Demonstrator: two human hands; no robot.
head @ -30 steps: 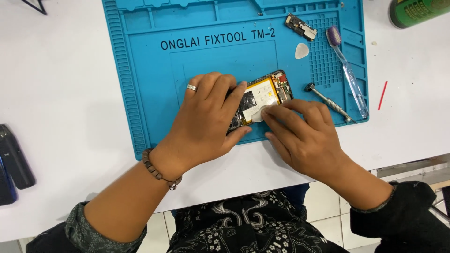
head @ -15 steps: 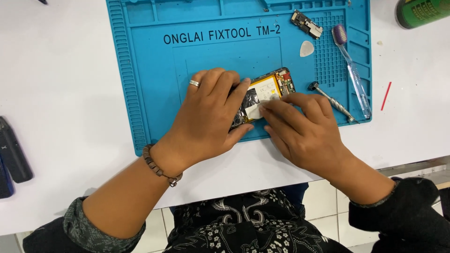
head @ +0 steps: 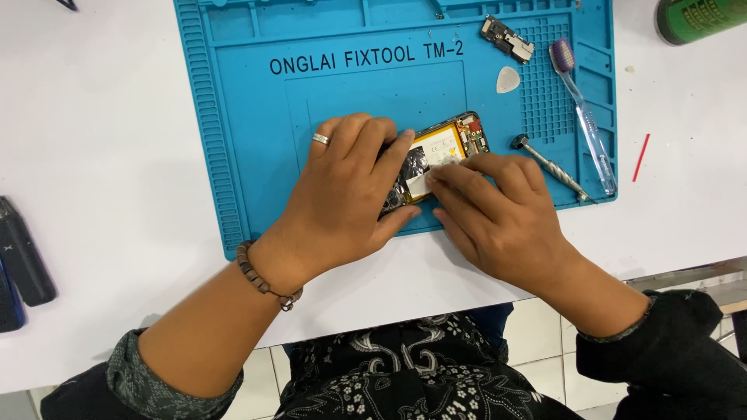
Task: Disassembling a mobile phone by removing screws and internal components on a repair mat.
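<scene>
Blue silicone mat [head: 257, 140] under everything, and our hands were right in the middle of it. Our left hand [head: 342, 194], ring on one finger, lay flat and spread over the opened phone [head: 436, 155], pinning it down rather than gripping it. Our right hand [head: 498, 210] had its fingertips pressed on the pale strip over the yellow battery; whether they were pinching it or just pushing, we couldn't tell.

Progress-wise, we'd say we were somewhere mid-teardown: the back was already off with the board showing at the top end, but the battery was sitting in the frame.

Further out, a small removed part [head: 507, 37], a white pick [head: 507, 79], a screwdriver bit [head: 548, 166] and a purple-headed brush [head: 583, 117] sat on the mat's right side.
</scene>
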